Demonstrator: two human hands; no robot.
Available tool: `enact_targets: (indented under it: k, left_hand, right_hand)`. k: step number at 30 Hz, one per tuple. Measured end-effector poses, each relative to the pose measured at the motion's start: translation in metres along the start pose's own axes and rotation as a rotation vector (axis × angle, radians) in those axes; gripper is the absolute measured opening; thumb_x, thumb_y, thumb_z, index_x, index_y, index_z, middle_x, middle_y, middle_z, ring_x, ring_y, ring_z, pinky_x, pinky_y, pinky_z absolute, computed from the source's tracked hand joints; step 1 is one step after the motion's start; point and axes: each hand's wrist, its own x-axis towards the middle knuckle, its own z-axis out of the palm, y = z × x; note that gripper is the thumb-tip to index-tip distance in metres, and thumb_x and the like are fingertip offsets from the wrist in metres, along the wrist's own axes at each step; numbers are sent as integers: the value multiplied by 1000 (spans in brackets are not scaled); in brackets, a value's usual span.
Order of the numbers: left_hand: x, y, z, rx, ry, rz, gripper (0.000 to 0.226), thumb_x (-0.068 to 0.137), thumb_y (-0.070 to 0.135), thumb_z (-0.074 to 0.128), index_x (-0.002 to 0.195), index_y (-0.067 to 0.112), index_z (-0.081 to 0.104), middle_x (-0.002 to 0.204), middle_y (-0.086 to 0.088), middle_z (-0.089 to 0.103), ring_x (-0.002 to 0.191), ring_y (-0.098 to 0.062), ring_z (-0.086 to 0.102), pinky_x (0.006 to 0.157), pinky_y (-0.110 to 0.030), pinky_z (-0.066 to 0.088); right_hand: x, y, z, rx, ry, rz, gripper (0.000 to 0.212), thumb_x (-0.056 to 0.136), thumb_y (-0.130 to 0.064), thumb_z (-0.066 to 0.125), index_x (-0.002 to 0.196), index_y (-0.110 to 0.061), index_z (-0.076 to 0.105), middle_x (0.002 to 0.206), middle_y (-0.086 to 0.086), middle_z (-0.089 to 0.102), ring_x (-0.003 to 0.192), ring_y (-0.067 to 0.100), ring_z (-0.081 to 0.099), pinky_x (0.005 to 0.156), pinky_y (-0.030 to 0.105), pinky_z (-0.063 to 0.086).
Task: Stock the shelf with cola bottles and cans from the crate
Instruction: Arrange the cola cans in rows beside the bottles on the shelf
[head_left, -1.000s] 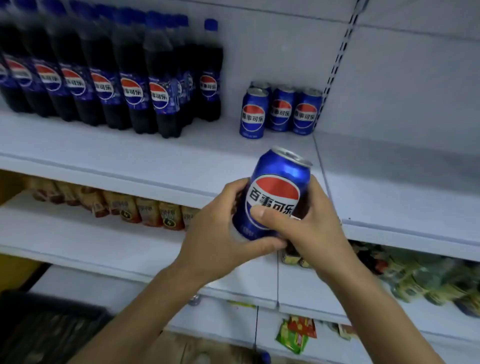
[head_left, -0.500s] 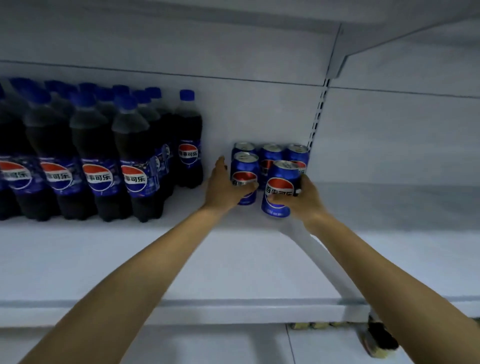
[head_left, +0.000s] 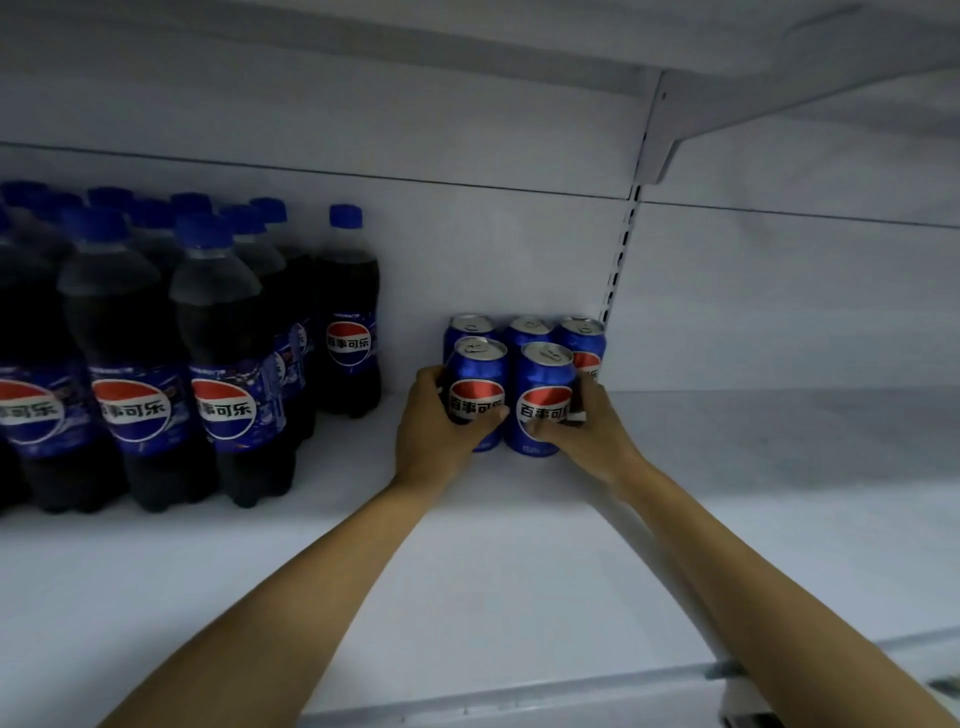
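Left hand (head_left: 435, 434) clamped on the front-left can (head_left: 477, 371), right hand (head_left: 589, 434) on the front-right can (head_left: 545, 376). Best nudge both flush against the back row (head_left: 530, 330) at twelve o'clock, labels forward.

A white metal shelf (head_left: 805, 457) spans the lower frame before a plain white back panel (head_left: 493, 249). Right of centre, a slotted white upright (head_left: 618, 260) carries a white bracket (head_left: 660, 135) beneath the upper board (head_left: 415, 41). The light is dim and bluish.
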Motion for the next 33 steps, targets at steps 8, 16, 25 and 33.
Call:
enact_targets:
  k: [8,16,25,33]
  left_hand:
    - [0,-2,0,2,-14,-37,69,69,28,83,124,15,44,112,7,59,99,-9,58,80,-17,47]
    - [2,-6,1,15,-14,-32,68,70,27,83,125,15,45,117,4,60,101,-9,59,83,-20,49]
    - [-2,2,1,50,-36,-95,71,70,28,83,127,18,42,124,0,60,107,-11,59,86,-23,49]
    - [-25,48,-5,58,37,-324,119,65,29,87,152,19,6,156,-8,24,139,-25,34,109,-39,33]
  right_hand:
    - [-4,9,10,-22,124,-9,74,70,-10,83,127,-23,38,109,-12,56,92,1,59,66,1,45]
    - [-2,16,13,-56,122,-4,75,73,-14,82,135,-16,40,114,-7,58,96,8,58,68,2,46]
    - [-7,4,14,-88,143,7,80,71,-18,84,137,-14,38,125,1,60,103,12,58,74,8,43]
    - [-60,-14,-11,-54,172,30,78,74,-31,82,137,-16,38,128,3,51,112,15,50,87,24,40]
